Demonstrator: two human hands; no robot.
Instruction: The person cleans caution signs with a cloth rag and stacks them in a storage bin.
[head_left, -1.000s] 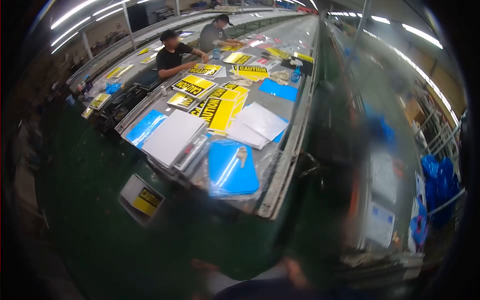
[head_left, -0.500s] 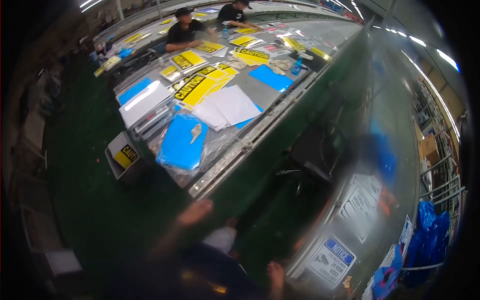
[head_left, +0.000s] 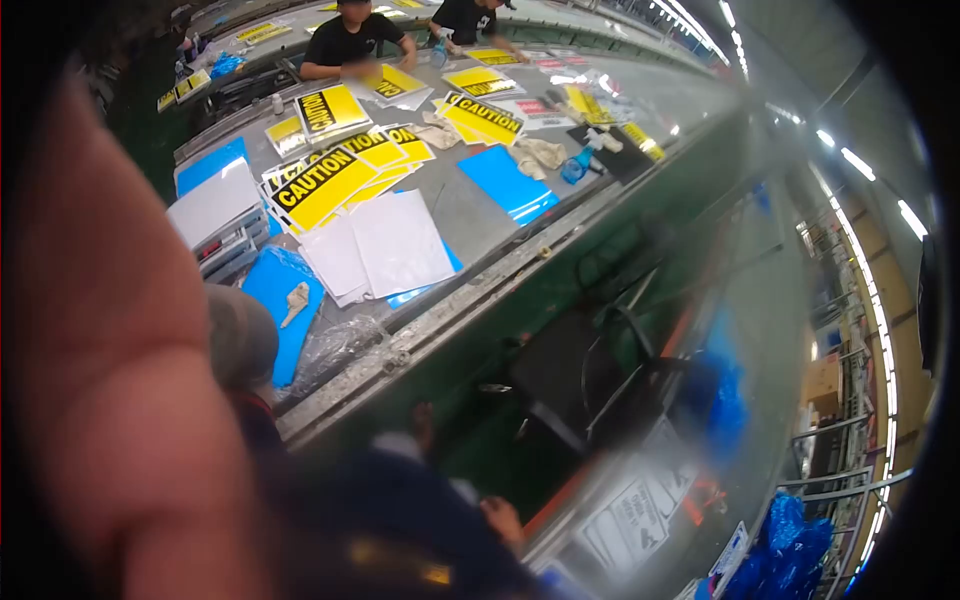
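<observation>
My left hand [head_left: 140, 400] looms very close to the camera, large and blurred along the left side; its fingers cannot be made out. My right hand [head_left: 502, 520] is low in the middle, beside the edge of the right-hand table [head_left: 575, 545], small and smeared, with its grip unclear. On the main table are yellow caution signs [head_left: 318, 190], white sheets [head_left: 405, 245], a blue sheet [head_left: 508, 183] and a blue stack with a pale glove [head_left: 296, 302] on it.
Two people in black [head_left: 350, 40] [head_left: 465, 22] work across the main table [head_left: 470, 215]. A dark chair [head_left: 565, 375] stands between the tables. Blue spray bottle [head_left: 577, 165] and cloths [head_left: 540, 152] lie near the table's edge. Blue plastic [head_left: 790, 540] is at lower right.
My left hand has risen from beside the table corner to close before the camera. The view has shifted, bringing the signs and chair further left. My right hand appears further left too.
</observation>
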